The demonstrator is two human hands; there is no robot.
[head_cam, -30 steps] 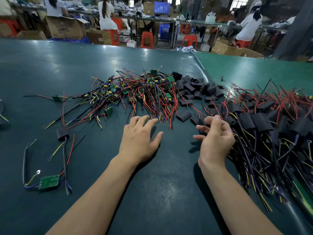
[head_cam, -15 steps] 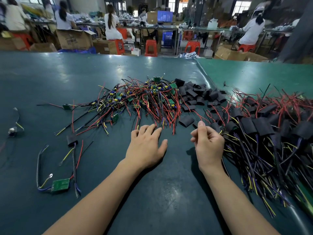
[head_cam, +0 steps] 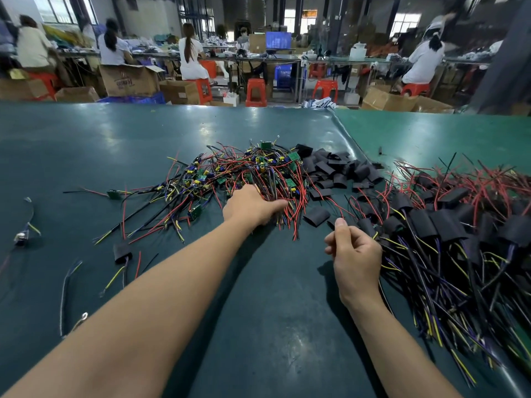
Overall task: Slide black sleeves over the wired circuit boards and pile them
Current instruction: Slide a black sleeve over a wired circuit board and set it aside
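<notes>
A tangle of wired circuit boards [head_cam: 258, 170], green boards with red, black and yellow leads, lies mid-table. My left hand [head_cam: 253, 206] reaches into its near edge and grips a bunch of leads; the fingertips are buried among them. Behind and to the right is a heap of loose black sleeves [head_cam: 336, 170], with a single black sleeve [head_cam: 316, 216] lying apart between my hands. My right hand [head_cam: 356, 254] hovers with fingers curled and thumb up, nothing visible in it, beside the big pile of sleeved boards [head_cam: 459, 225].
The dark green table [head_cam: 143, 139] meets a lighter green table [head_cam: 431, 133] at the right. One sleeved board [head_cam: 122, 251] and stray wires [head_cam: 69, 297] lie at the left, with a small part [head_cam: 21, 237] farther left. People sit at benches beyond the table.
My left hand has moved forward from the bare tabletop into the tangle of wired boards and closed on leads. The right hand stays curled by the sleeved pile. The camera has tilted up.
</notes>
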